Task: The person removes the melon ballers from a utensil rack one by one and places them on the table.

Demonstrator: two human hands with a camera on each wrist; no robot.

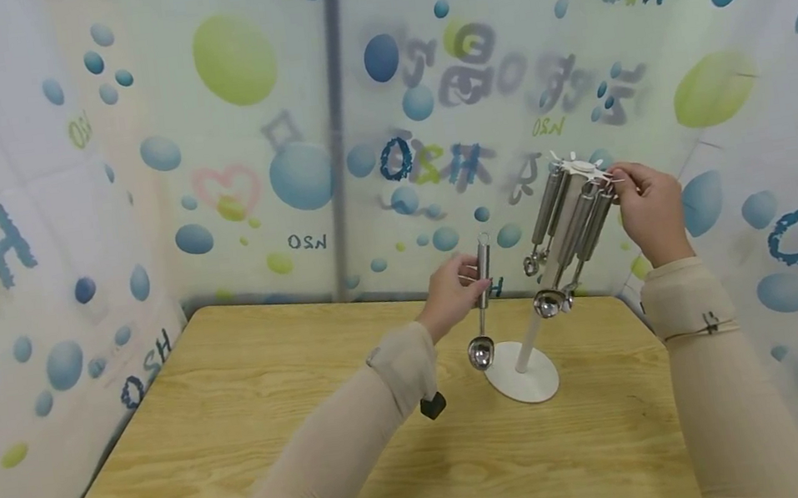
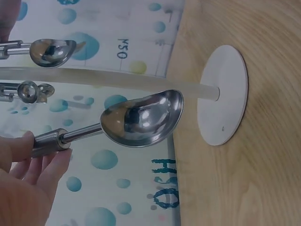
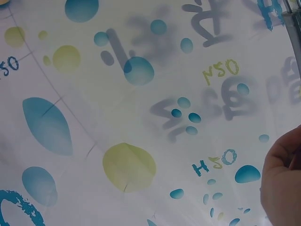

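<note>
My left hand (image 1: 453, 288) grips a metal ice cream scoop (image 1: 482, 353) by its handle, bowl downward, just left of a white utensil stand (image 1: 526, 390). In the left wrist view the fingers and thumb of that hand (image 2: 35, 176) pinch the handle, and the scoop's shiny bowl (image 2: 141, 120) is apart from the pole. Several metal utensils (image 1: 568, 222) hang from the stand's tilted top. At the right edge of that top (image 1: 580, 167), my right hand (image 1: 653, 207) pinches the rack's rim; its fingertips are partly hidden.
The stand's round base meets a light wooden table (image 1: 302, 430). A small black block-like object (image 1: 432, 405) shows beneath the left sleeve. Patterned curtains (image 1: 245, 168) with bubbles and lettering surround the table's back and sides.
</note>
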